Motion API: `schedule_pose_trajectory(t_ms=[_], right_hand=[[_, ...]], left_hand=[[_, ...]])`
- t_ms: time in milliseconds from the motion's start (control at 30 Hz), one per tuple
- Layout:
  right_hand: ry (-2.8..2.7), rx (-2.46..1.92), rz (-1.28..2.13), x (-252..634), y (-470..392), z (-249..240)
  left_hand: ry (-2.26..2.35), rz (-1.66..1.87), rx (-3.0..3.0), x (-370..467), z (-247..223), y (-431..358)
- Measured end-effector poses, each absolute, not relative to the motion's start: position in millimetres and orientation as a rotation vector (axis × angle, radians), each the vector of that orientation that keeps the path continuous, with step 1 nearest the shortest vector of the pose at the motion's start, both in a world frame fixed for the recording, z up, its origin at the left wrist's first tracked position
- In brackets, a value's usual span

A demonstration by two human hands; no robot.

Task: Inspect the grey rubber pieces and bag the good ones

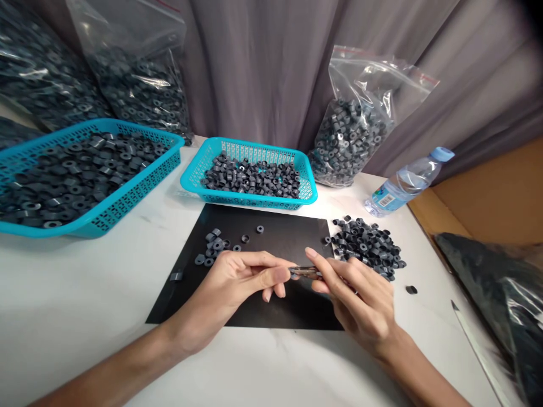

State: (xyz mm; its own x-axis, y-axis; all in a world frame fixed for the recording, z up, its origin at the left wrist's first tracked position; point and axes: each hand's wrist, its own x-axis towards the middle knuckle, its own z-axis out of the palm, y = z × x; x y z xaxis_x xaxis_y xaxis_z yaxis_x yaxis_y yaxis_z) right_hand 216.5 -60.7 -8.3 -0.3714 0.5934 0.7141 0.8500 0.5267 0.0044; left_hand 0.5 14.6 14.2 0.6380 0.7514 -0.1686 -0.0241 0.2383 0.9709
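Observation:
Over the black mat point(271, 311), my left hand point(250, 277) pinches a small part, mostly hidden by the thumb and fingers. My right hand point(360, 294) holds a small metal tool point(309, 272), which looks like a nail clipper, with its tip against the part at the left fingertips. Several loose grey rings point(217, 244) lie on the mat to the left of the hands. A pile of dark grey pieces point(365, 246) sits just beyond my right hand, at the mat's right edge.
Behind the mat stands a blue basket point(258, 200) of grey pieces; a larger blue basket point(127, 198) is at the left. Filled plastic bags point(356, 135) line the curtain. A water bottle point(403, 183) and a dark bag point(487, 282) are at the right.

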Motion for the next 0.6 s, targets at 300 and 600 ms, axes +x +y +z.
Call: schedule_pose_trajectory(t_ms=[300, 600], right_hand=[[-2.146, -1.151, -0.585, 220.6, -60.2, -7.3], [-2.158, -1.154, -0.672, 222.6, -59.4, -8.6]], left_hand=[[0.737, 0.565, 1.168, 2.7, 16.6, 14.3], [0.733, 0.558, 1.141, 2.1, 17.2, 13.6]])
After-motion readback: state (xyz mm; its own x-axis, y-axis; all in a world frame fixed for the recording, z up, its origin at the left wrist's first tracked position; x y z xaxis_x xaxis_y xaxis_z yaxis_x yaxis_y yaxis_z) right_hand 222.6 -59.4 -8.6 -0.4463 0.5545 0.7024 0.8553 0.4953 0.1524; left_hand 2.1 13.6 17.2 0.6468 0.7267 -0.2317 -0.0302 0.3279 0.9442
